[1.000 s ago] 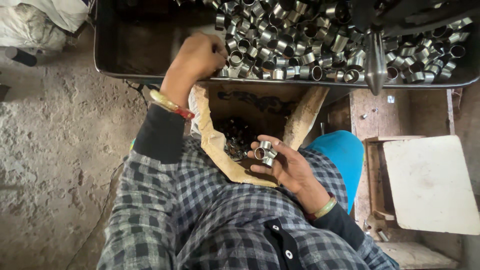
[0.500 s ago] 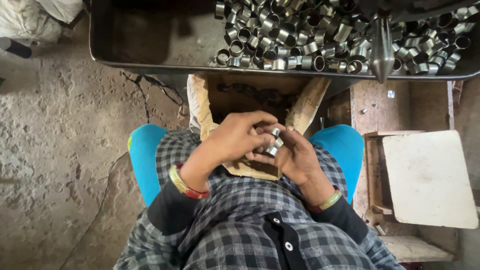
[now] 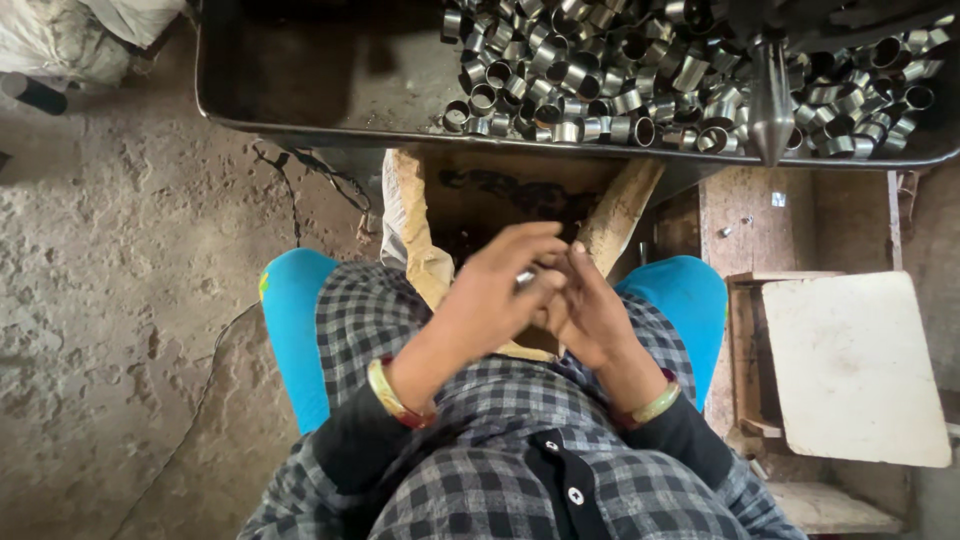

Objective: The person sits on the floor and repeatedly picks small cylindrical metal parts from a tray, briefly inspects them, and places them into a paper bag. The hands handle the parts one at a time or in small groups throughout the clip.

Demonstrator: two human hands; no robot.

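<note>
Both hands now cupped together over open sack [image 3: 430,265], left hand [image 3: 500,295], right hand [image 3: 585,310] pinching metal ring [image 3: 525,279], tray [image 3: 300,90] holding loose rings [image 3: 600,70]

I see bare tray floor [image 3: 300,75] far left, open for reaching. Far right, piled metal rings [image 3: 640,70] and a hanging steel cone [image 3: 772,95] block passage.

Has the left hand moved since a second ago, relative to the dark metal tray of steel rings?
Yes. The left hand has come back from the dark metal tray toward the lap, now meeting the right hand over the open sack.
</note>
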